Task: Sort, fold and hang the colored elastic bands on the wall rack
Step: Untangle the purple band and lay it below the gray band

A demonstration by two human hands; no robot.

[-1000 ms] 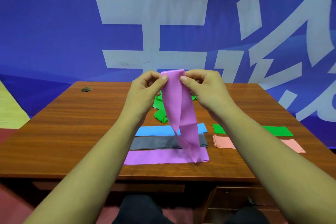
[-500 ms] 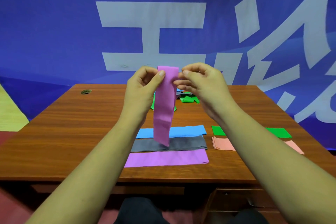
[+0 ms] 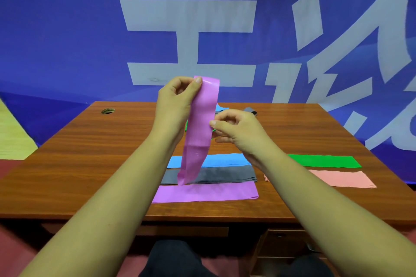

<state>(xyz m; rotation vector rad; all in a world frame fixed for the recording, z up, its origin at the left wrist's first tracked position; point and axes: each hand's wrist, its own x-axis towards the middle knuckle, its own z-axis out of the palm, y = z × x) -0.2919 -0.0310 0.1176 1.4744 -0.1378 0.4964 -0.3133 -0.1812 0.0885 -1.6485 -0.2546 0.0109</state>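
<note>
A purple elastic band (image 3: pixel 200 128) hangs folded in the air above the wooden table (image 3: pixel 90 164). My left hand (image 3: pixel 175 101) pinches its top left corner. My right hand (image 3: pixel 236 130) pinches its right edge about halfway down. Its lower end dangles just over the folded bands laid flat on the table: a blue band (image 3: pixel 225 159), a grey band (image 3: pixel 225 174) and another purple band (image 3: pixel 207 192) in a column. To the right lie a folded green band (image 3: pixel 324 161) and a pink band (image 3: pixel 342 179).
Loose unfolded bands, blue (image 3: pixel 221 108) and grey (image 3: pixel 250 110), lie at the table's far edge, partly hidden behind my hands. A cable hole (image 3: pixel 108 110) is at the far left corner. A blue banner wall (image 3: pixel 67 29) stands behind. Drawers (image 3: pixel 281 245) sit under the table's right side.
My right hand has let go of the band's top and slid down to its right edge at mid-length. The left hand keeps the top and has risen slightly.
</note>
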